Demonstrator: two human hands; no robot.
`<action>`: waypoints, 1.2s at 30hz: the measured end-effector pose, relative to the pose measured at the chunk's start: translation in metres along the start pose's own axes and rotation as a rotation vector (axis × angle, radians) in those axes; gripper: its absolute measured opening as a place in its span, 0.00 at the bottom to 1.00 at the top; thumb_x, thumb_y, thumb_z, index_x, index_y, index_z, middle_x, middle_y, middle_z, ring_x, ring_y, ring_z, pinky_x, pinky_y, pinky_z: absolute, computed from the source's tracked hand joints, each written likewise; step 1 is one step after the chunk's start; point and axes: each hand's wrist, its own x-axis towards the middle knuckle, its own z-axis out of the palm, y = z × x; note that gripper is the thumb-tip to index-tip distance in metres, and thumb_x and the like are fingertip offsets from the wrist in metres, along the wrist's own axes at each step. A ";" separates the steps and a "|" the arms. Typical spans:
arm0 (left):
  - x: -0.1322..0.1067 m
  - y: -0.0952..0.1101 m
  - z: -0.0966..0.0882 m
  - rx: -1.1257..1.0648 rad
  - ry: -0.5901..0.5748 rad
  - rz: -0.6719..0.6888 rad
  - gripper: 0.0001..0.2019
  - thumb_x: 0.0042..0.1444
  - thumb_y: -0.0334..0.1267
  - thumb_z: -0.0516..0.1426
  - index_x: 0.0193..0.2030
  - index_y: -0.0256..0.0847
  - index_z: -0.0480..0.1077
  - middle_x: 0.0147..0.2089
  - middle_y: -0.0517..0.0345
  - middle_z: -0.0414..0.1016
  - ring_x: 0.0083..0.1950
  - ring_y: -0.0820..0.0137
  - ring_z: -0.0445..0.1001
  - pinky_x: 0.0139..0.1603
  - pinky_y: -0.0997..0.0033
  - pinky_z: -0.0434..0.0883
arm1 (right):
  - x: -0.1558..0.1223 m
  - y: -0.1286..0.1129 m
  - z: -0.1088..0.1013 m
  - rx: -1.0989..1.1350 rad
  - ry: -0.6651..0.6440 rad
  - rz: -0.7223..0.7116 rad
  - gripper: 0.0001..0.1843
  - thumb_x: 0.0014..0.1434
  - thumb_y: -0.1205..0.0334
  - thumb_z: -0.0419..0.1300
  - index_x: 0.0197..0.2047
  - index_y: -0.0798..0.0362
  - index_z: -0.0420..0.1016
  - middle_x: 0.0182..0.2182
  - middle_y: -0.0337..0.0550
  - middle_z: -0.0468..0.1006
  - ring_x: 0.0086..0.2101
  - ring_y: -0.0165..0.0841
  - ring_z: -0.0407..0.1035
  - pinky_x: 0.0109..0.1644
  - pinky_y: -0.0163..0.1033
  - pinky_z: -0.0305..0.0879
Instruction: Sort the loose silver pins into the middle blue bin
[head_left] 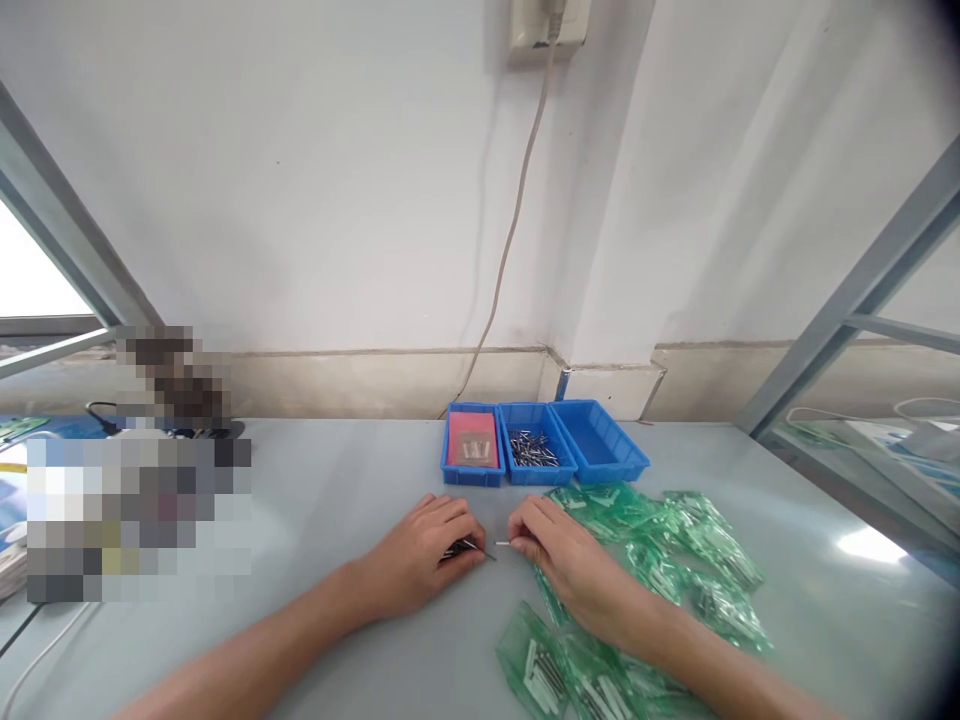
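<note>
My left hand (424, 555) rests on the grey table (352, 480), fingers curled around a small bunch of thin dark metal pins (469, 548) that stick out to the right. My right hand (559, 560) lies just to its right, pinching one short silvery pin (502, 543) whose tip points toward the left hand. The two hands are a few centimetres apart. Under and around my right hand lie several green transparent bags (675, 545) holding more pins.
Three blue trays stand in a row behind the hands: the left one (472, 447) holds a pink sheet, the middle one (534, 450) loose metal pins, the right one (600, 440) looks empty. A cable hangs down the wall. Blurred items sit at the far left.
</note>
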 end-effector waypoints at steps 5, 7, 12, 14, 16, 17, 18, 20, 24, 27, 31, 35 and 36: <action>0.000 0.001 0.000 -0.009 0.003 -0.010 0.01 0.75 0.36 0.58 0.48 0.45 0.71 0.46 0.59 0.76 0.47 0.65 0.75 0.52 0.64 0.65 | 0.002 0.001 -0.003 0.088 0.084 0.064 0.15 0.81 0.60 0.45 0.44 0.47 0.70 0.43 0.42 0.75 0.44 0.39 0.71 0.50 0.44 0.66; 0.001 0.001 -0.001 -0.013 -0.003 -0.019 0.01 0.75 0.36 0.59 0.47 0.45 0.71 0.46 0.60 0.76 0.48 0.65 0.75 0.53 0.64 0.65 | 0.003 0.001 -0.003 0.097 0.116 0.085 0.16 0.81 0.58 0.44 0.41 0.47 0.67 0.40 0.40 0.74 0.40 0.38 0.70 0.47 0.42 0.66; 0.001 0.003 -0.003 -0.010 -0.011 -0.031 0.01 0.74 0.35 0.59 0.47 0.45 0.71 0.46 0.60 0.76 0.48 0.65 0.75 0.52 0.64 0.65 | 0.002 -0.001 -0.004 0.130 0.190 0.126 0.14 0.82 0.55 0.44 0.47 0.46 0.67 0.41 0.40 0.76 0.40 0.38 0.70 0.46 0.42 0.66; 0.001 0.004 -0.003 -0.014 -0.007 -0.032 0.01 0.74 0.35 0.59 0.47 0.45 0.71 0.47 0.60 0.76 0.48 0.65 0.75 0.52 0.64 0.65 | 0.002 -0.002 -0.005 0.126 0.217 0.102 0.12 0.81 0.56 0.46 0.49 0.46 0.69 0.43 0.41 0.76 0.42 0.38 0.70 0.48 0.43 0.66; 0.001 0.004 -0.003 -0.021 -0.005 -0.029 0.02 0.74 0.36 0.59 0.47 0.45 0.71 0.47 0.59 0.77 0.48 0.65 0.76 0.52 0.64 0.65 | 0.001 -0.002 -0.006 0.099 0.232 0.086 0.10 0.80 0.57 0.49 0.47 0.45 0.70 0.43 0.41 0.75 0.39 0.37 0.69 0.46 0.42 0.66; 0.001 0.004 -0.003 -0.023 -0.006 -0.028 0.02 0.74 0.36 0.59 0.47 0.45 0.71 0.47 0.59 0.77 0.48 0.65 0.76 0.52 0.63 0.65 | 0.001 -0.002 -0.006 0.089 0.235 0.086 0.10 0.79 0.57 0.50 0.47 0.45 0.71 0.43 0.41 0.74 0.38 0.37 0.69 0.43 0.41 0.66; 0.001 0.004 -0.003 -0.024 -0.007 -0.029 0.02 0.74 0.36 0.59 0.47 0.45 0.71 0.46 0.59 0.77 0.48 0.65 0.76 0.52 0.63 0.65 | 0.001 -0.002 -0.007 0.085 0.240 0.089 0.09 0.78 0.57 0.52 0.46 0.45 0.71 0.42 0.41 0.74 0.38 0.37 0.68 0.40 0.40 0.66; 0.001 0.004 -0.003 -0.024 -0.006 -0.030 0.02 0.75 0.36 0.59 0.47 0.45 0.71 0.46 0.59 0.77 0.47 0.65 0.75 0.52 0.63 0.66 | 0.000 -0.002 -0.007 0.095 0.248 0.092 0.07 0.77 0.57 0.55 0.46 0.44 0.73 0.43 0.41 0.73 0.38 0.37 0.69 0.36 0.38 0.65; 0.002 0.004 -0.004 -0.031 -0.001 -0.023 0.02 0.75 0.36 0.59 0.47 0.44 0.71 0.46 0.59 0.77 0.46 0.65 0.75 0.51 0.63 0.66 | 0.000 -0.002 -0.006 0.107 0.268 0.082 0.07 0.76 0.59 0.56 0.44 0.45 0.74 0.43 0.42 0.72 0.39 0.37 0.69 0.35 0.37 0.66; 0.003 0.004 -0.005 -0.035 -0.003 -0.021 0.02 0.75 0.36 0.59 0.47 0.44 0.71 0.46 0.59 0.77 0.47 0.64 0.75 0.51 0.63 0.66 | 0.001 -0.002 -0.006 0.143 0.267 0.082 0.09 0.76 0.57 0.56 0.44 0.45 0.77 0.43 0.44 0.74 0.40 0.38 0.70 0.35 0.37 0.66; 0.002 0.004 -0.004 -0.035 -0.006 -0.032 0.02 0.75 0.36 0.58 0.47 0.45 0.72 0.47 0.58 0.77 0.48 0.64 0.76 0.52 0.63 0.66 | 0.003 -0.001 -0.007 0.266 0.253 0.100 0.15 0.79 0.51 0.53 0.47 0.44 0.80 0.43 0.44 0.77 0.42 0.39 0.71 0.39 0.39 0.67; 0.001 0.004 -0.003 -0.025 -0.011 -0.030 0.02 0.75 0.36 0.59 0.47 0.45 0.72 0.47 0.59 0.77 0.48 0.64 0.76 0.53 0.63 0.66 | 0.006 0.002 -0.008 0.481 0.208 0.196 0.20 0.78 0.45 0.52 0.47 0.47 0.79 0.36 0.40 0.75 0.33 0.35 0.66 0.37 0.39 0.65; 0.001 0.004 -0.003 -0.025 -0.011 -0.028 0.02 0.75 0.36 0.59 0.47 0.44 0.72 0.47 0.59 0.77 0.48 0.64 0.76 0.53 0.63 0.66 | 0.007 0.002 -0.008 0.524 0.203 0.205 0.20 0.78 0.44 0.52 0.48 0.48 0.79 0.35 0.39 0.73 0.32 0.34 0.64 0.36 0.38 0.64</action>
